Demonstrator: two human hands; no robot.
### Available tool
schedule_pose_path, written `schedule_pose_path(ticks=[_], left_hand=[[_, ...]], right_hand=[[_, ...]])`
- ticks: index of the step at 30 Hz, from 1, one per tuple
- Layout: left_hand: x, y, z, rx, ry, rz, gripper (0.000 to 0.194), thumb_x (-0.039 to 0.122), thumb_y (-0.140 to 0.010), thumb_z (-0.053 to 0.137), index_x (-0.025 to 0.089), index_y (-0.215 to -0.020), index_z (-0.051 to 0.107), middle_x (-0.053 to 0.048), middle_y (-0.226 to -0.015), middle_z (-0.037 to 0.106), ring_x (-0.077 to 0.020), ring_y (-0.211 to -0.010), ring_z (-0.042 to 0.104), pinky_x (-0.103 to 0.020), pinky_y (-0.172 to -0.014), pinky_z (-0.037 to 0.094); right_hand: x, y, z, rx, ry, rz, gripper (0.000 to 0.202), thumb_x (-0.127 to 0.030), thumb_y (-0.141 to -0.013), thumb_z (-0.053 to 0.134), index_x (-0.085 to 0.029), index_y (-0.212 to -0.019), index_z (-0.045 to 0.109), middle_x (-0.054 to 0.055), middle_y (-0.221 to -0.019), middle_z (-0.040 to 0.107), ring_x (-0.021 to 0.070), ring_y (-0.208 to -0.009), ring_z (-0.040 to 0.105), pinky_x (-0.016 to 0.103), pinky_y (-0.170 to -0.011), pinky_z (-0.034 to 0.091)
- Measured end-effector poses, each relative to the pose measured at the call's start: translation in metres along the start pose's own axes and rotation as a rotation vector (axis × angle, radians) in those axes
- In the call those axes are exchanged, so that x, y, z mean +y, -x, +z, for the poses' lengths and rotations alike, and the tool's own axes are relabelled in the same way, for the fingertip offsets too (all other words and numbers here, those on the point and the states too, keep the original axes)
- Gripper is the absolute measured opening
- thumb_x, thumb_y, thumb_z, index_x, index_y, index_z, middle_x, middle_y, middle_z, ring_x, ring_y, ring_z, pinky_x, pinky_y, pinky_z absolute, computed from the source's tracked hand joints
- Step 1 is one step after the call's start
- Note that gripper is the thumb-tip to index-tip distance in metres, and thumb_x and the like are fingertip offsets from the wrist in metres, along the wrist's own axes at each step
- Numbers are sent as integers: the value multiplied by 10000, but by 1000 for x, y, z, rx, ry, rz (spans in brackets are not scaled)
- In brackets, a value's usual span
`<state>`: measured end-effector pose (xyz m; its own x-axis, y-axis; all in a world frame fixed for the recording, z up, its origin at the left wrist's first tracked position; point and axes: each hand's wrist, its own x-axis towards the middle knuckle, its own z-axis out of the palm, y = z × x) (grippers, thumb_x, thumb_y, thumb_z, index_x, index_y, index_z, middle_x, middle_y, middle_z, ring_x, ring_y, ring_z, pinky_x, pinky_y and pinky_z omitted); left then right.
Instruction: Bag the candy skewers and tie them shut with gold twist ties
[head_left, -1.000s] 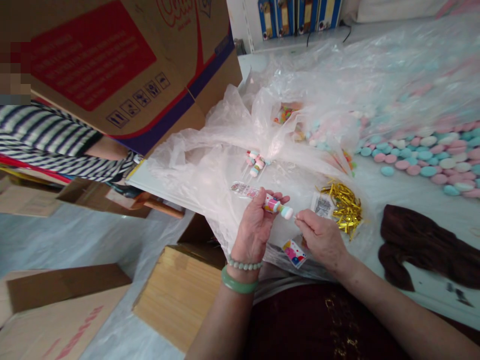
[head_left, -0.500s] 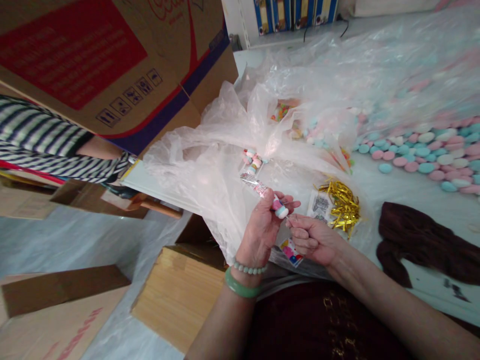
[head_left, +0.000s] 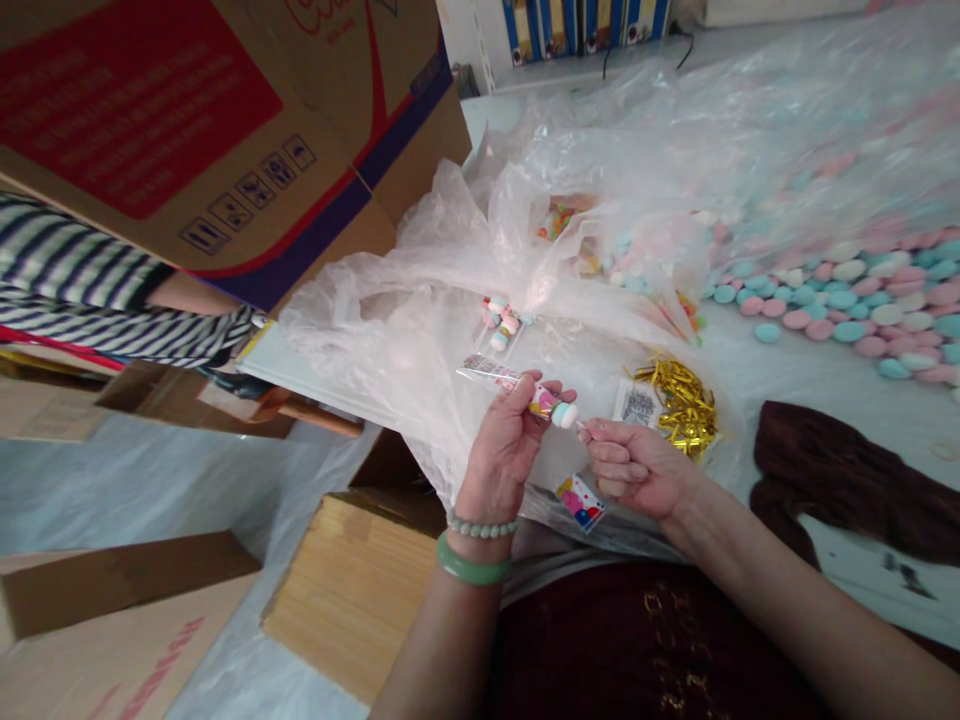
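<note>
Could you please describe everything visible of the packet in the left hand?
The slim packet has a clear, shiny, plastic-looking end toward the upper left, a colourful printed middle, and rounded white and pale-blue pieces opposite. The left hand grips it slantwise; the right hand pinches close by the white end, contact unclear.

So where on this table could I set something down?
The widest patch free of objects lies between the pastel sweets, gold ties and brown cloth. A smaller one borders the cloth's near side, beside small dark marks. It's crowded around your left hand and right hand: sweet packet, dotted card.
</note>
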<state>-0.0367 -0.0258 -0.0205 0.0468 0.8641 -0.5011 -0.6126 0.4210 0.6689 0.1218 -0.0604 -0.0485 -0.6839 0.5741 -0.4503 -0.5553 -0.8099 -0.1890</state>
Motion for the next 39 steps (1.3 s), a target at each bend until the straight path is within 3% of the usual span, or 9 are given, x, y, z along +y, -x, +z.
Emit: schedule_pose_path(ticks=[8, 12, 16, 21, 24, 28, 31, 35, 39], left_hand=[[-3, 7, -1, -107, -148, 60, 208, 302, -810, 678, 141, -921, 606, -74, -835, 699, -210, -783, 701, -312, -741, 531], [-16, 10, 7, -116, -53, 73, 241, 362, -831, 650, 150, -936, 604, -50, -813, 686, -217, -811, 697, -344, -794, 527], [-15, 8, 6, -146, 40, -56, 272, 402, -864, 599, 140, -937, 613, -73, -869, 694, -211, -851, 688, -366, -865, 513], [-4, 4, 1, -70, 101, 91, 185, 204, -816, 661, 158, -989, 613, -46, -905, 697, -190, -896, 684, -345, -906, 493], [-7, 6, 3, -69, 77, 125, 179, 169, -794, 679, 156, -962, 616, -30, -851, 685, -173, -843, 687, -324, -880, 497], [-13, 8, 8, -80, 105, 105, 141, 191, -814, 663, 152, -939, 613, -24, -814, 667, -173, -800, 687, -330, -850, 507], [-13, 6, 8, -70, 166, 116, 100, 181, -829, 644, 144, -916, 612, -25, -814, 662, -179, -828, 686, -345, -883, 502], [-11, 5, 7, -78, 197, 147, 92, 206, -853, 620, 136, -913, 612, -25, -802, 658, -181, -818, 684, -362, -907, 497], [-7, 7, 11, -131, 149, 178, 156, 249, -859, 624, 135, -965, 619, -23, -791, 656, -167, -797, 678, -366, -933, 487]], right_hand=[[0, -1, 5, 41, 26, 8, 59, -178, -807, 576, -139, -765, 562, -129, -407, 330, 7, -289, 131, 141, -316, 111], [12, -1, 20, 193, 251, -245, 125, -249, -754, 623, -185, -737, 517, -127, -398, 364, 24, -283, 180, 164, -314, 138], [18, 3, 30, 385, 657, -541, 187, -345, -785, 600, -200, -702, 515, -107, -380, 403, 49, -301, 267, 175, -323, 188], [19, 3, 26, 390, 746, -454, 200, -380, -804, 555, -215, -706, 500, -106, -384, 375, 69, -323, 251, 204, -351, 191], [21, 1, 22, 486, 1071, -565, 212, -351, -852, 498, -213, -691, 512, -75, -428, 417, 89, -378, 349, 219, -421, 252], [23, 6, 18, 702, 1759, -955, 226, -292, -912, 457, -197, -772, 607, 9, -603, 588, 135, -561, 520, 255, -539, 292], [22, 13, 16, 754, 2002, -1127, 271, -243, -932, 443, -183, -733, 617, 42, -668, 615, 143, -620, 539, 273, -577, 296], [20, 13, 18, 695, 1785, -1086, 243, -228, -884, 489, -184, -666, 586, 24, -645, 576, 137, -626, 521, 268, -594, 317], [20, 1, 27, 437, 974, -612, 164, -279, -816, 555, -196, -676, 540, -62, -490, 427, 82, -415, 362, 226, -439, 259]])
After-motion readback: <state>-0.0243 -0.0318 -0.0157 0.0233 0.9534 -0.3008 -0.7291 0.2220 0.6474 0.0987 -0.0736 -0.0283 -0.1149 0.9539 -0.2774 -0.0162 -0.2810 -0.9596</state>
